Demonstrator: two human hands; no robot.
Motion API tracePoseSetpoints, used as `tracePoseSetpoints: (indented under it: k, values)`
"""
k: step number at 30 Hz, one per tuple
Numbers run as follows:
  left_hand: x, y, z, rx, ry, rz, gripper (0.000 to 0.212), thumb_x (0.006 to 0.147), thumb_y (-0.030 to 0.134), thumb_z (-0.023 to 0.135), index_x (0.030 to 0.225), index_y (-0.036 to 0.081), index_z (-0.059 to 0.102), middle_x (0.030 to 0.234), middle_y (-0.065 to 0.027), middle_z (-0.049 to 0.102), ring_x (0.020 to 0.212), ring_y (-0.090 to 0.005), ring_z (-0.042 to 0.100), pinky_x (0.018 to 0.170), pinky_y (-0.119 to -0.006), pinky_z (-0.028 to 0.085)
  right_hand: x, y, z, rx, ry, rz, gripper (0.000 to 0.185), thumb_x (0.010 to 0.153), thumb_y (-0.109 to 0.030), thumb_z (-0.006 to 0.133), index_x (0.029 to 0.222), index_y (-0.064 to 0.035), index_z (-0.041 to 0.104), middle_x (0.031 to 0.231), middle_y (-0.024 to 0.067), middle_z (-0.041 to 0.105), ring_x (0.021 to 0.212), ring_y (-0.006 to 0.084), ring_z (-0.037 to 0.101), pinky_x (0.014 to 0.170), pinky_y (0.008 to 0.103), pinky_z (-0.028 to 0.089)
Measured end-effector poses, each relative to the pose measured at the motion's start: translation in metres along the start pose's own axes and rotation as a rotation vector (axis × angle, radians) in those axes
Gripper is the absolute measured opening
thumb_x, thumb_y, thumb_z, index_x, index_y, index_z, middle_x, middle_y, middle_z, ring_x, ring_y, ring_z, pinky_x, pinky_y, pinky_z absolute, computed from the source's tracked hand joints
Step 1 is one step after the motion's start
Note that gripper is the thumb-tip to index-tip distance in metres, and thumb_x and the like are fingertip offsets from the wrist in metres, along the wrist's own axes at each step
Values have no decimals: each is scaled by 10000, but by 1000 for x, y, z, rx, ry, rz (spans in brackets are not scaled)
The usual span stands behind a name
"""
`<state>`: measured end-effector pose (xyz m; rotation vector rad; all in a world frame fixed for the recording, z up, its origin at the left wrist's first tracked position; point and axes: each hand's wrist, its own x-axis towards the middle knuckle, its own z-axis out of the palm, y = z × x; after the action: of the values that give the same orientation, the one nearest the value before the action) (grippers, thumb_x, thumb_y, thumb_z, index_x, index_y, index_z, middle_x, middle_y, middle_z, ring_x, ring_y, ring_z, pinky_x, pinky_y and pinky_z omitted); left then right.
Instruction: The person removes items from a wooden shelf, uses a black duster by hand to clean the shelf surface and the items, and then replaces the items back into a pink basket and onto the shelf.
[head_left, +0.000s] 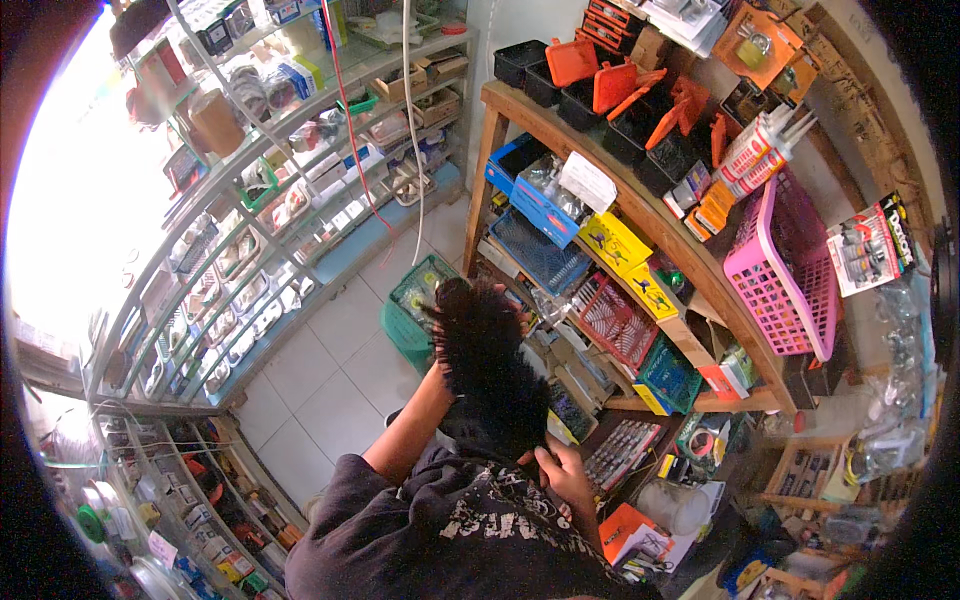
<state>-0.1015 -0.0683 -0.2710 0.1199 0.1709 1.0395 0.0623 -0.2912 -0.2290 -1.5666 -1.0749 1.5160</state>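
Observation:
Neither of my own hands can be made out. Before me a person in a dark printed T-shirt (487, 517) is seen from above and behind, their dark-haired head (487, 337) bent forward. Their left forearm (420, 420) reaches up beside the head, which hides most of that hand. Another hand (564, 471), its fingers bent, is near their right shoulder; nothing plainly shows in it. Past the head, on the tiled floor, stands a green plastic basket (405, 330) with small items inside, partly covered by the head and arm.
Glass-fronted shelves (300, 187) with small goods curve along the left. A wooden shelf (637, 202) on the right bears black bins with orange lids, sealant cartridges (757, 154) and a pink basket (784, 262). Red and blue baskets sit below. A red cord and a white cable (412, 127) hang down.

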Motion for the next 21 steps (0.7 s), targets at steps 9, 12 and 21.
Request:
tracePoseSetpoints:
  k: [9,12,21]
  values:
    - [-10,22,41,29,-63,107,768,902,714,238,1216,65,502,1034,-174,626,993,-374,612,863,-538,495,7,95,-26,7,-104,46,307,982,-299,533,936,-4,603,618,14,576,443,30,389,422,235,298]
    - [-10,15,28,50,-139,80,755,902,697,277,1222,49,498,1043,-201,621,1019,-399,592,908,-559,455,21,60,-14,-36,-125,-77,277,987,-266,521,871,-20,574,674,38,621,435,37,393,416,234,310]
    - [-23,30,19,74,-99,116,778,903,696,263,1319,75,479,1117,-209,605,1034,-401,583,934,-535,460,19,77,-16,133,-115,48,218,983,-150,504,832,6,529,703,70,626,440,54,392,416,235,307]
